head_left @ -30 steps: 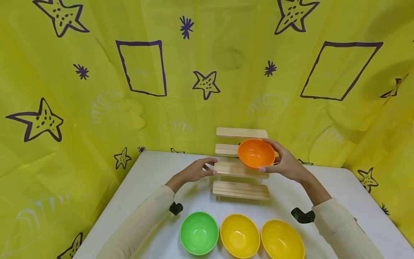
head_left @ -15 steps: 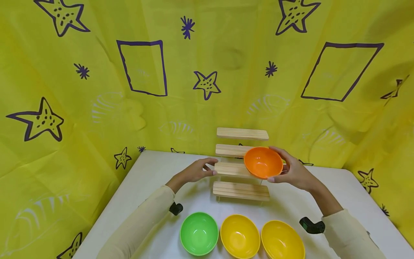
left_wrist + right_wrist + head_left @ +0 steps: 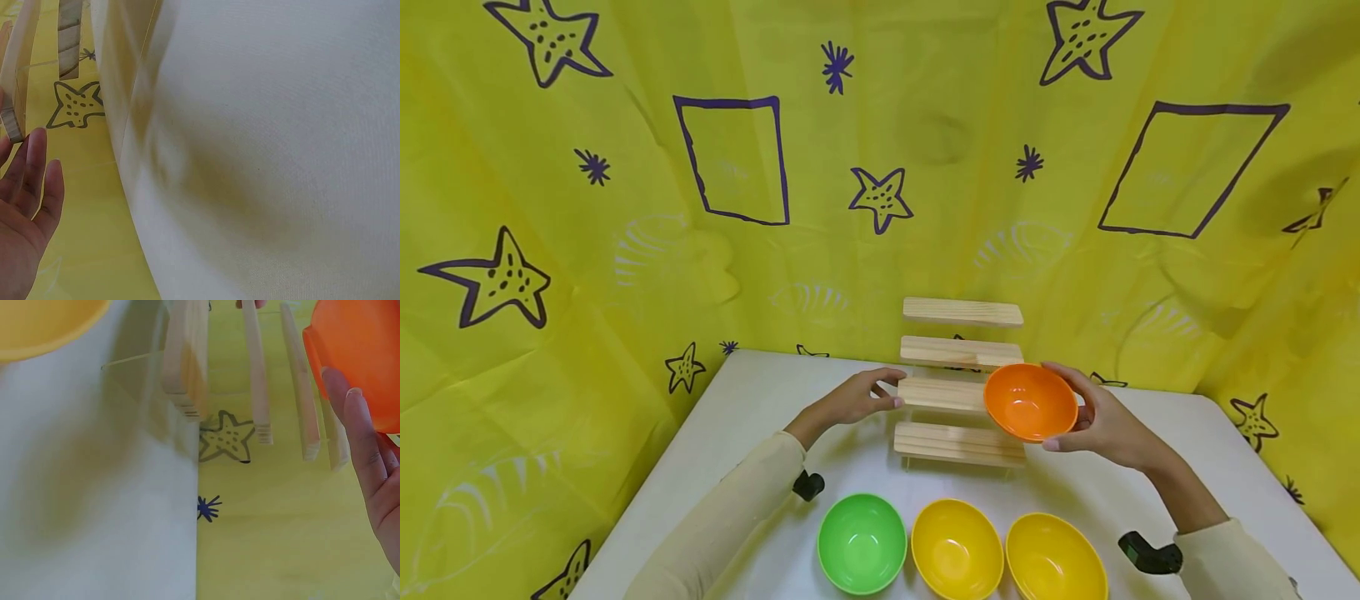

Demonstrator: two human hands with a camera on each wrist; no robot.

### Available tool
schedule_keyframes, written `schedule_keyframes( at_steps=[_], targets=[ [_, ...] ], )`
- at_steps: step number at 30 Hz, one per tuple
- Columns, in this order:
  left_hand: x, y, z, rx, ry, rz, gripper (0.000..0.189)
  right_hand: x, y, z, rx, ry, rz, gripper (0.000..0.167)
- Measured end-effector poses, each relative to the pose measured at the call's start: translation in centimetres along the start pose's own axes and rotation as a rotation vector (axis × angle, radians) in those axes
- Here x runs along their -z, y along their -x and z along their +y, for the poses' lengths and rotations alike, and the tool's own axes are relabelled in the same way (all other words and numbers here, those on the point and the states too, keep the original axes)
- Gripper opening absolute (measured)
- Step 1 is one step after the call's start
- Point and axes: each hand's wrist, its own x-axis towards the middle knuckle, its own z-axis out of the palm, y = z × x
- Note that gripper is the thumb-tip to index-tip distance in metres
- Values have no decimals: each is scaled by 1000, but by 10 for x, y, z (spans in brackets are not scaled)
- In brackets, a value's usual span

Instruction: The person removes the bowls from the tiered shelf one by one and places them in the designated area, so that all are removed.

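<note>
My right hand (image 3: 1112,425) grips an orange bowl (image 3: 1030,402) by its right side, thumb at the near rim and fingers behind. The bowl is held up in the air, overlapping the right ends of the middle boards of a stepped wooden shelf (image 3: 951,442) in the head view. In the right wrist view, fingers (image 3: 357,422) lie along the outside of the orange bowl (image 3: 362,362). My left hand (image 3: 859,396) pinches the left end of the shelf's second board from the bottom. The left wrist view shows its fingertips at that board's end (image 3: 14,125).
In front of the shelf, a green bowl (image 3: 862,544) and two yellow bowls (image 3: 957,550) stand in a row on the white table (image 3: 760,392). Yellow patterned cloth (image 3: 820,258) hangs behind and at both sides.
My right hand has brought the orange bowl down, rightward and nearer, away from the upper boards of the shelf. My left hand has stayed at the board's end.
</note>
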Motion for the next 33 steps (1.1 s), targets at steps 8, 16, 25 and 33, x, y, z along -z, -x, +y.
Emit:
schedule_keyframes(
  at_steps=[8, 16, 25, 33],
  targets=[
    [0, -1, -1, 3, 1, -4, 54, 1, 20, 4, 5, -10, -8, 94],
    [1, -2, -1, -5, 2, -10, 55, 1, 37, 7, -1, 8, 28, 91],
    [1, 0, 0, -8, 7, -13, 55, 2, 56, 10, -61, -5, 33, 92],
    [1, 0, -2, -4, -4, -14, 54, 5, 74, 16, -66, -32, 19, 90]
  ],
)
